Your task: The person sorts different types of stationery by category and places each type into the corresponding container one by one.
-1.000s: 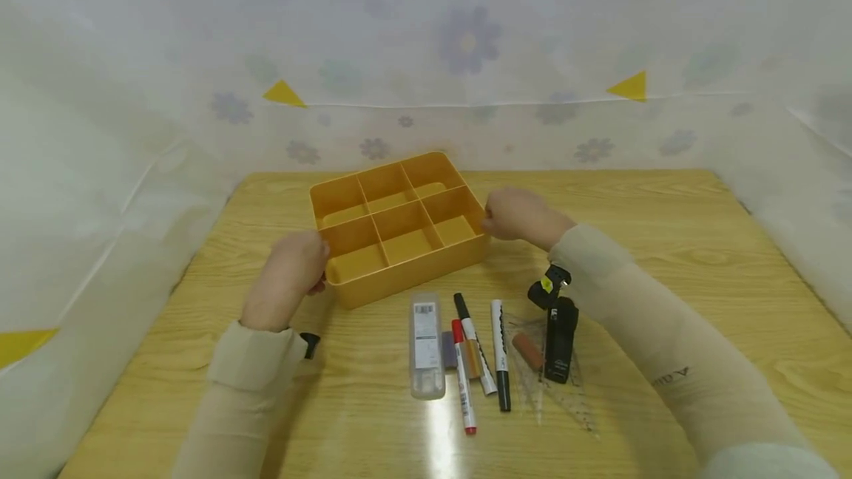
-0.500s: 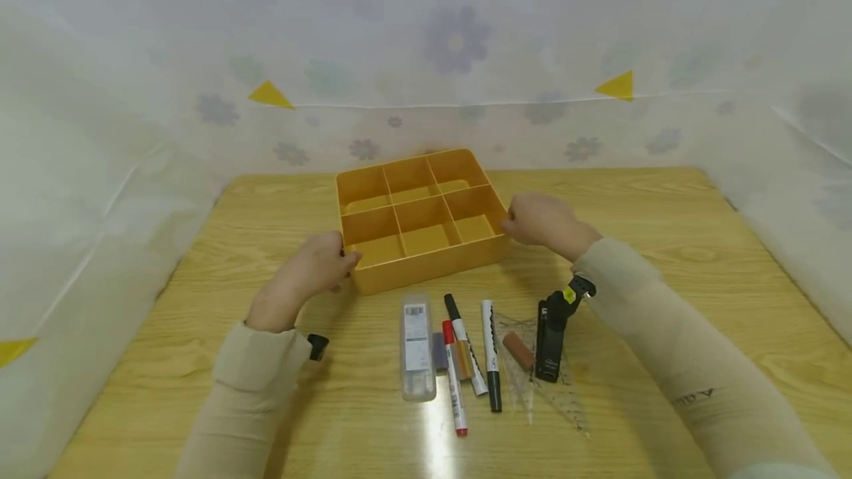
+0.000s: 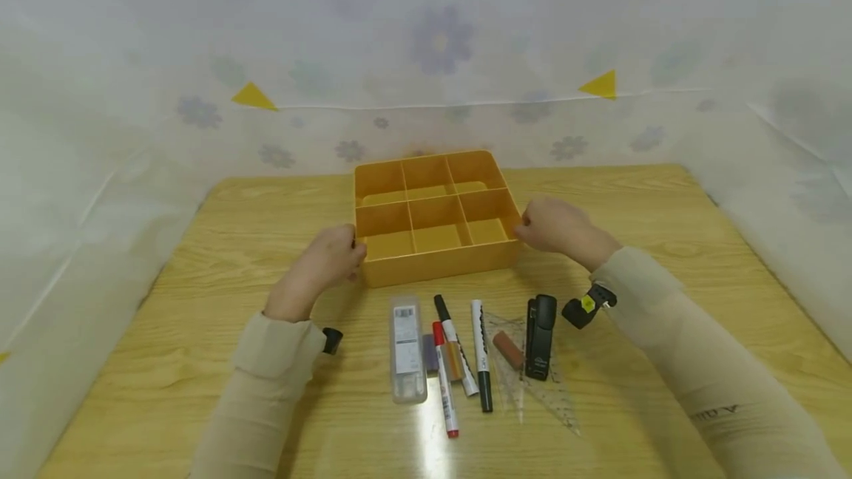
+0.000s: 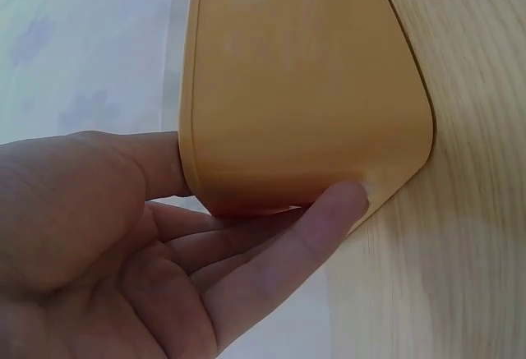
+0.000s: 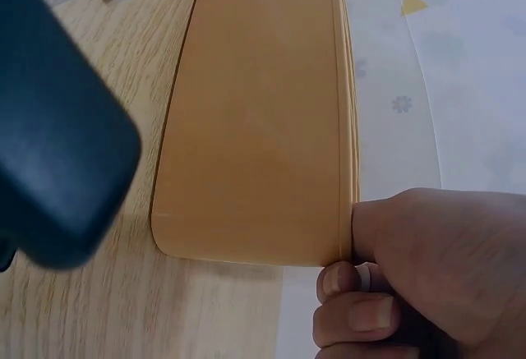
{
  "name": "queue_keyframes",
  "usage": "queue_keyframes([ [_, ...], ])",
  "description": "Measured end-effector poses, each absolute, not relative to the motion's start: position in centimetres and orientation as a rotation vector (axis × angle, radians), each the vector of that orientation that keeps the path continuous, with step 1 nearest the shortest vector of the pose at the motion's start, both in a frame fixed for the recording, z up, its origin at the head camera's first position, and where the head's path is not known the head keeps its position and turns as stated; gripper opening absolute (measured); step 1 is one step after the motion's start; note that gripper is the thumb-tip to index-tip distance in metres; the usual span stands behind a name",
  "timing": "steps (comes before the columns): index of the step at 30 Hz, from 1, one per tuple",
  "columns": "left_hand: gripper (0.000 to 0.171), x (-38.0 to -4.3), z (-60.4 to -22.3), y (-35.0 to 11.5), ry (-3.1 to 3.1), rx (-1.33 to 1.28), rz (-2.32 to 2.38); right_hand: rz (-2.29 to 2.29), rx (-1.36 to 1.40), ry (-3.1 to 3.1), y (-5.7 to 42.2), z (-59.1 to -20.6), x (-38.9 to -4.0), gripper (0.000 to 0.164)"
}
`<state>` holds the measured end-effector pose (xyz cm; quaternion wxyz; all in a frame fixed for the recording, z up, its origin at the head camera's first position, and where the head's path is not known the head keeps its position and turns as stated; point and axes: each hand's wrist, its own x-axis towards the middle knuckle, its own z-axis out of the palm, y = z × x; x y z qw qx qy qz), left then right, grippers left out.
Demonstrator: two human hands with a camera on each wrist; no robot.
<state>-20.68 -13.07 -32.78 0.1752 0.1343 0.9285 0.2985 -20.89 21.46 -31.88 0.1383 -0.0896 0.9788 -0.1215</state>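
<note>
A yellow-orange organizer box [image 3: 439,266] with several compartments sits toward the back of the table, its front slightly angled. My left hand [image 3: 321,266] grips its front left corner. In the left wrist view, the thumb of that hand [image 4: 148,252] is at the rim and the fingers lie along the outer wall of the box [image 4: 304,88]. On the opposite side, my right hand [image 3: 559,228] pinches the rim near the front right corner. The right wrist view shows its thumb over the rim and curled fingers [image 5: 357,314] below, beside the box wall [image 5: 255,129].
Before the box lie a clear plastic case [image 3: 407,353], a red marker [image 3: 444,383], two black-and-white markers [image 3: 481,346], a black stapler [image 3: 541,338], a brown cylinder [image 3: 509,350] and transparent set squares [image 3: 549,394]. Patterned white curtains [image 3: 439,43] surround the table.
Both hands have shifted the box rightward and a little back relative to the markers. Its front edge has turned more nearly square to me. The left hand's grip has moved at the corner.
</note>
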Motion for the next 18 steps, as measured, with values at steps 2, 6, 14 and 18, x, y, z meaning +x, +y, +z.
queue_keyframes([
  [2,0.016,-20.9,-32.9,-12.7,2.635,0.389,0.85,-0.354,-0.251,2.828,21.8,-31.9,-20.6,0.035],
  [6,0.02,-21.3,-33.1,-12.0,2.639,0.418,0.85,-0.362,-0.251,2.836,22.6,-32.0,-20.0,0.035],
  [14,0.036,-21.2,-33.6,-11.0,2.614,0.46,0.97,-0.385,-0.248,2.839,23.9,-32.1,-19.1,0.036],
  [18,0.061,-20.6,-33.8,-11.2,2.558,0.461,1.146,-0.382,-0.253,2.844,24.2,-32.2,-19.0,0.034],
])
